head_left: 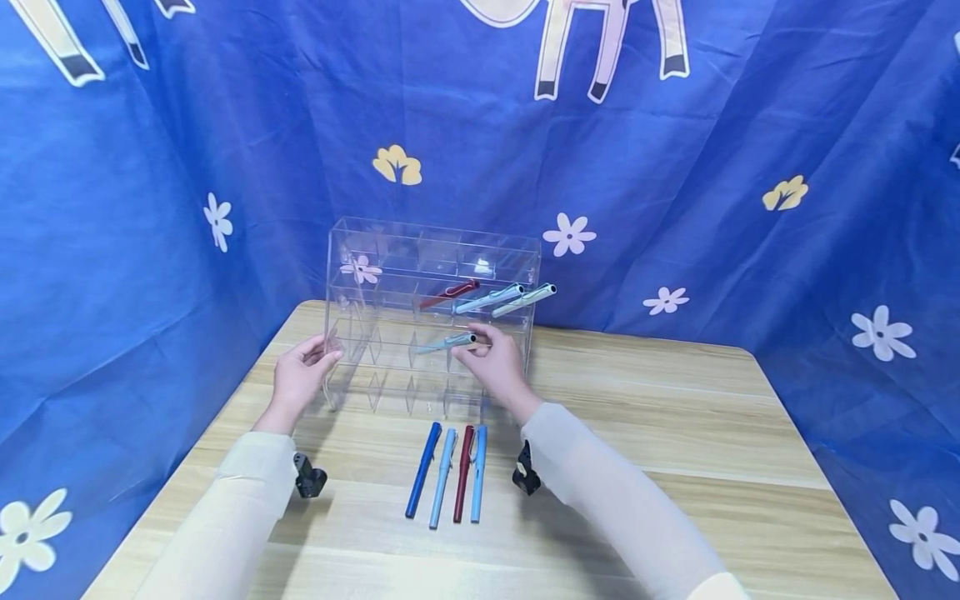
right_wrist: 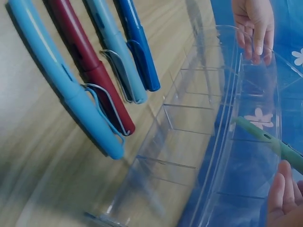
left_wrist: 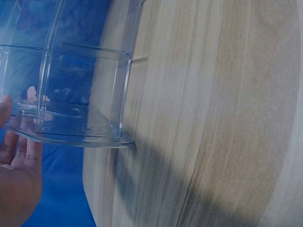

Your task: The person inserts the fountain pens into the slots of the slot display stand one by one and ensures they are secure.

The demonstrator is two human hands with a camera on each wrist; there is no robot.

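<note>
A transparent acrylic rack [head_left: 390,357] with several tiers of compartments stands on the table. My left hand [head_left: 297,377] grips its left side wall, thumb on one face and fingers on the other, as the left wrist view also shows at the rack's edge [left_wrist: 71,140]. At the middle tier, my right hand [head_left: 495,365] pinches a pale green pen [right_wrist: 265,135] near its capped end; the other end points left into a compartment. Above it, a dark red pen [head_left: 450,293], a light blue pen [head_left: 489,298] and a mint pen [head_left: 525,300] lie tilted in the upper tier.
In front of the rack lie a dark blue pen [head_left: 423,469], a pale blue pen [head_left: 443,477], another dark red pen [head_left: 464,473] and a sky blue pen [head_left: 478,473], side by side on the wooden table [head_left: 637,467]. A blue patterned curtain [head_left: 465,125] hangs behind.
</note>
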